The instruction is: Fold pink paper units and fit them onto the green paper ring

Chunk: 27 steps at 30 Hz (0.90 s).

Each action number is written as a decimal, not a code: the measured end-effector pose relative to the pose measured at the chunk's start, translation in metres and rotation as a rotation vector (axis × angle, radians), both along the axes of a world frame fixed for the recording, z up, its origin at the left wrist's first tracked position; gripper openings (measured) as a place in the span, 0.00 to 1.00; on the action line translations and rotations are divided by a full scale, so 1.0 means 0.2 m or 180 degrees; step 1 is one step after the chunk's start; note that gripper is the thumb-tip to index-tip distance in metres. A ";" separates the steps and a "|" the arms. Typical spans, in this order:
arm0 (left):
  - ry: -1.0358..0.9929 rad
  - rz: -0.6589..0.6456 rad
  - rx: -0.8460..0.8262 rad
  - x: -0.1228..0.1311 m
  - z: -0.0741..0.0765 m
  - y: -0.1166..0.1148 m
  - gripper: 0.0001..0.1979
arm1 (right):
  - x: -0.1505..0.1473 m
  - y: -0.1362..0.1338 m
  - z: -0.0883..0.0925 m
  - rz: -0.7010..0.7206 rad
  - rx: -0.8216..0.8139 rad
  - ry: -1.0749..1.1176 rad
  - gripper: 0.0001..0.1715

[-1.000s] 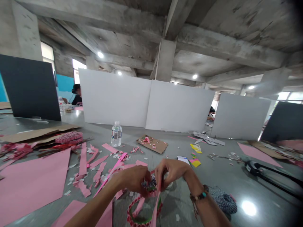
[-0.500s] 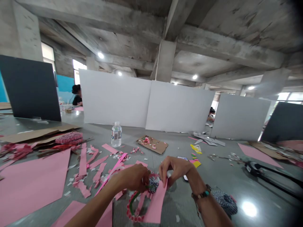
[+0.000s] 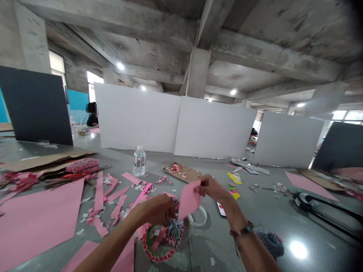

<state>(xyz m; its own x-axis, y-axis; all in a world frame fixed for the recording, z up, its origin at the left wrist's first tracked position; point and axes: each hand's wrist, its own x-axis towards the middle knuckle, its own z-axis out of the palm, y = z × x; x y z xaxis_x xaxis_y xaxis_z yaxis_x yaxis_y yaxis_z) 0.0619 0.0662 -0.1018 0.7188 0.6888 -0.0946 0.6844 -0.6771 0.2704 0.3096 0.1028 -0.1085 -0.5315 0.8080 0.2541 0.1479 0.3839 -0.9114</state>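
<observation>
My left hand [image 3: 154, 209] is closed on a round paper ring [image 3: 159, 245] with a green inside and a red-and-pink scalloped rim, held low at the centre. A black-and-white patterned bit [image 3: 172, 228] hangs at the ring's top. My right hand [image 3: 211, 187] pinches the upper corner of a pink paper piece [image 3: 188, 199], lifted above the ring. A white tape roll [image 3: 198, 218] lies on the floor just under the pink piece.
Pink paper sheets [image 3: 36, 215] and strips [image 3: 99, 192] cover the floor at left. A water bottle [image 3: 139, 161], cardboard with scraps [image 3: 184, 172], a phone [image 3: 221, 208] and yellow notes [image 3: 235, 177] lie ahead. White boards [image 3: 176, 126] stand behind. A person [image 3: 92, 115] sits far left.
My right hand has lifted the pink paper piece up and away from the ring. The ring now hangs lower in my left hand, and the tape roll has come into sight.
</observation>
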 end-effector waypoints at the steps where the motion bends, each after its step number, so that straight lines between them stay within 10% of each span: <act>1: -0.0032 -0.0005 0.0020 0.00 0.02 -0.01 0.15 | -0.01 0.03 -0.02 -0.0270 0.0043 0.0028 0.25; 10: -0.0432 0.0170 0.0273 -0.04 0.15 -0.07 0.16 | -0.06 0.11 -0.14 -0.1378 0.0210 -0.0551 0.21; 19: -0.0881 0.0390 0.0488 -0.10 0.18 -0.06 0.19 | -0.18 -0.09 -0.01 0.0493 0.0133 -0.1160 0.20; 27: -0.1201 0.0173 0.0465 -0.10 0.23 -0.11 0.15 | -0.30 -0.05 -0.12 0.0596 0.0046 -0.0404 0.13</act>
<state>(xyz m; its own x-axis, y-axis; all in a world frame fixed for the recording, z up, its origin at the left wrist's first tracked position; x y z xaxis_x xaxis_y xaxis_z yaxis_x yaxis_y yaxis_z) 0.0428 0.0440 -0.0561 0.6466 0.7132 0.2705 0.5912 -0.6927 0.4131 0.2497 0.0924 -0.1324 -0.7003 0.6891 0.1863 0.1861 0.4282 -0.8843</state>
